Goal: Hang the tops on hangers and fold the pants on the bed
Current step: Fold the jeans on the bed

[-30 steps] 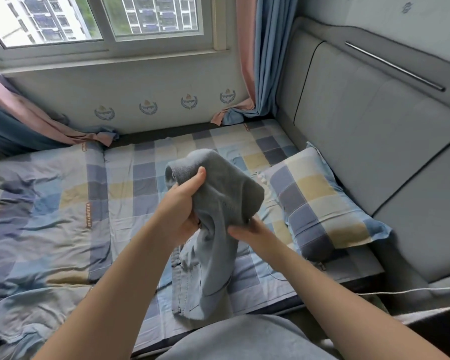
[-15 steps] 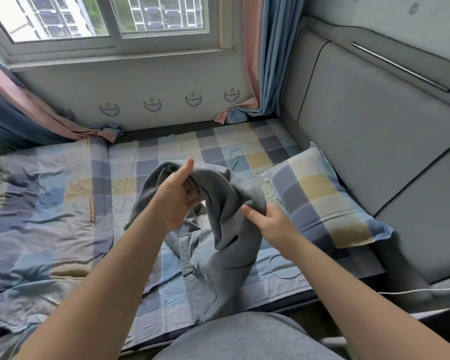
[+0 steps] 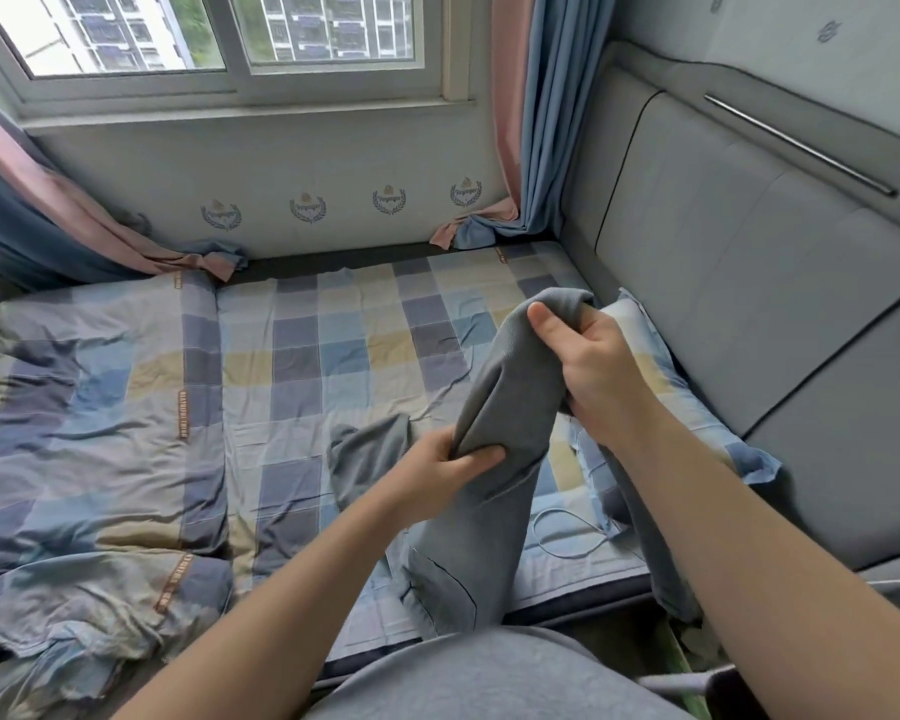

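Note:
A grey garment (image 3: 505,407), apparently pants with a pocket seam near its lower end, hangs bunched over the bed (image 3: 333,366). My right hand (image 3: 583,366) grips its upper end, raised at the right above the pillow. My left hand (image 3: 448,470) grips the cloth lower down, near the middle. The garment's lower part trails onto the sheet by the bed's front edge, and a loose flap lies left of my left hand. No hanger is in view.
A checked quilt (image 3: 89,433) lies rumpled over the bed's left half. A checked pillow (image 3: 697,407) leans at the right by the grey padded headboard (image 3: 749,283). A thin white cable (image 3: 567,532) loops near the front edge. Curtains (image 3: 531,122) hang beside the window.
My right hand has risen and moved right, taking the garment's top end. My left hand has dropped lower and to the right along the cloth, stretching it out.

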The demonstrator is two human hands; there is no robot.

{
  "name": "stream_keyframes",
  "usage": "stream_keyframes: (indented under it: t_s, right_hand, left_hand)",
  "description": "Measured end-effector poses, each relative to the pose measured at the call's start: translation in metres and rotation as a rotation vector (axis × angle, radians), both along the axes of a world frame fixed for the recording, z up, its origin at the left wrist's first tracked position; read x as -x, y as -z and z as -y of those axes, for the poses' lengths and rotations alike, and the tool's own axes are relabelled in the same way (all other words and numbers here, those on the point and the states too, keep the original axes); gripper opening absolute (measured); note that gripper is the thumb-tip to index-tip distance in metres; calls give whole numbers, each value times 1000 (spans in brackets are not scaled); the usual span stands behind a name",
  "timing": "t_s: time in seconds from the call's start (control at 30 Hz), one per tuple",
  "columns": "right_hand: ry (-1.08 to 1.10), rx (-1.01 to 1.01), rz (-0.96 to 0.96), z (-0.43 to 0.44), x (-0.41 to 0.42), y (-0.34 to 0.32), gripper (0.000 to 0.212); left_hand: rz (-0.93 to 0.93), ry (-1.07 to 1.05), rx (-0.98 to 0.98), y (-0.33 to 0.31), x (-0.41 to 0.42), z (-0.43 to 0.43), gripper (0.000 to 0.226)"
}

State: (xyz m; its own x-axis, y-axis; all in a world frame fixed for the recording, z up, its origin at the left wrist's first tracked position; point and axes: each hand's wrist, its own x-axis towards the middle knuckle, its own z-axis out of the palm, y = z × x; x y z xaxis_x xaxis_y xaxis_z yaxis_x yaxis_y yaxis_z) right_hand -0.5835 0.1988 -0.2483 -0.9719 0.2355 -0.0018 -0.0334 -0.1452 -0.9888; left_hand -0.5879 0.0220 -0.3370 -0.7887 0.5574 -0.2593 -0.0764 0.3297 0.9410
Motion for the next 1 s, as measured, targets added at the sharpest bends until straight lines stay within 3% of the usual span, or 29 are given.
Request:
stream_keyframes:
  t_s: [0.17,0.47,0.57,0.67,0.8,1.0]
  right_hand:
    - [-107,122,54,-7,-6,16,19]
    - [-233,-27,195,8,-41,76,48]
    - [-282,-14,284,21,-49,89,38]
    - [-361,-154,403,33,-51,101,21]
    - [-307,-333,473,39,-45,112,31]
    - [-164,-314,483,24,-30,102,24]
  left_hand:
    - [-87,-155,1,-5,0,5,11]
    - [12,-439,-187,-35,10,2,15]
    - [60,-499,-308,-53,18,0,17]
    - [128,-512,-413,-73,24,-1,20]
    - [160,-499,-500,-91,31,-2,23]
    - [98,-481,-433,-78,46,4,28]
